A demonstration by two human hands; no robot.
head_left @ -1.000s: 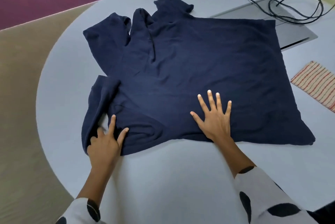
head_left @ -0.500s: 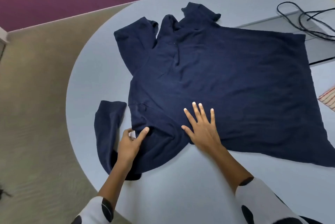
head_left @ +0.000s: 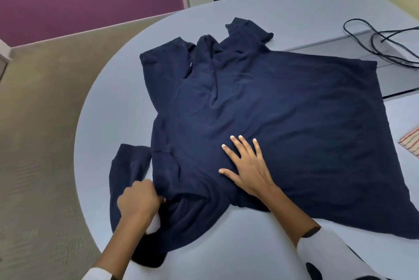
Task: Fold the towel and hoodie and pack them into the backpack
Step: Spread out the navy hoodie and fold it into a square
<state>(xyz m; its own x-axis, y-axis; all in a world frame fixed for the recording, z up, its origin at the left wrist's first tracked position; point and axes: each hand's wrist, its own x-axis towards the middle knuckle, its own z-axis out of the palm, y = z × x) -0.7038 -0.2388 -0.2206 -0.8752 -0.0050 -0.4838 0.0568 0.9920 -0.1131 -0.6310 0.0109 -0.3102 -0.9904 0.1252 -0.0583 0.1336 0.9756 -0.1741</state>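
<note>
Left hand [head_left: 138,200] fisted on the hoodie [head_left: 260,125] sleeve at the table [head_left: 249,245] near edge; the sleeve's end drapes off that edge below the grip. Right of it, right hand [head_left: 249,166] lies flat, fingers spread, holding nothing, on the hoodie body. No readable writing. Far right, striped towel [head_left: 411,141] cut by frame.

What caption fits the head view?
Left hand grips the navy fleece hoodie's sleeve while right hand presses it flat.
</note>
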